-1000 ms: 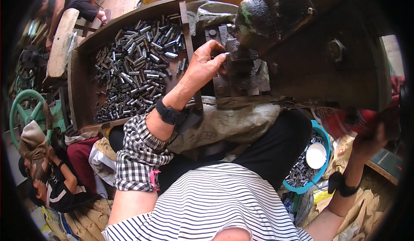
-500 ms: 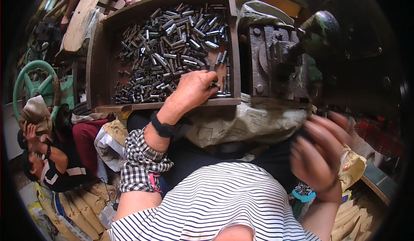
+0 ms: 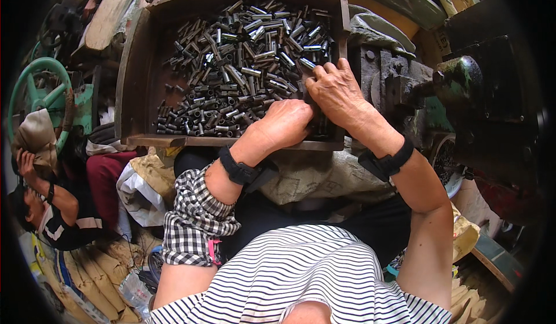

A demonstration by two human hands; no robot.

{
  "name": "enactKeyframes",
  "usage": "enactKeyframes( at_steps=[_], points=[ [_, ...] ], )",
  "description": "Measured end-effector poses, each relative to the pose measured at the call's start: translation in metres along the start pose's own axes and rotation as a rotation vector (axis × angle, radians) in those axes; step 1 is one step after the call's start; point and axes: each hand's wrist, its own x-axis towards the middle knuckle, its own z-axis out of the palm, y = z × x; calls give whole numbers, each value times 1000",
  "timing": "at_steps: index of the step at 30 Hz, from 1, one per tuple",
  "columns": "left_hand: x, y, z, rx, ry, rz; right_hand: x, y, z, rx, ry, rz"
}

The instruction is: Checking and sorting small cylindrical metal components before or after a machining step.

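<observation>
Many small dark and shiny metal tubes [image 3: 253, 72] lie heaped in a shallow wooden tray [image 3: 231, 143] in front of me. My left hand [image 3: 284, 122] is closed at the tray's near right part, its fingertips turned inward and out of sight. Right beside it, my right hand [image 3: 340, 97] reaches over the tray's right side, fingers bent down among the tubes. The two hands nearly touch. Whatever is pinched in either one is hidden behind the fingers. Both wrists carry black bands.
A dark, greasy machine [image 3: 385, 81] with a rounded spindle part [image 3: 460, 81] stands just right of the tray. Pale woven sacking [image 3: 307, 176] lies under the tray's front edge. At left sits a co-worker [image 3: 58, 208] near a green handwheel [image 3: 53, 97]; a plank [image 3: 110, 20] is behind.
My right hand has come from the lower right, outside the tray, up and left into its right corner beside my left hand. The view has shifted, and the tray appears slightly further right.
</observation>
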Motion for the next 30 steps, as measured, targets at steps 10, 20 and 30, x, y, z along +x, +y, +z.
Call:
enactKeyframes(
  at_steps=[10, 20, 30],
  points=[
    [-4, 2, 1, -367, 237, -85, -56, -1, -25, 918, 307, 404],
    [-1, 11, -5, -1364, 62, -293, -86, -2, -19, 1709, 143, 765],
    [1, 16, -5, -1411, 56, -326, -93, 5, -4, 1952, 114, 764]
  ],
)
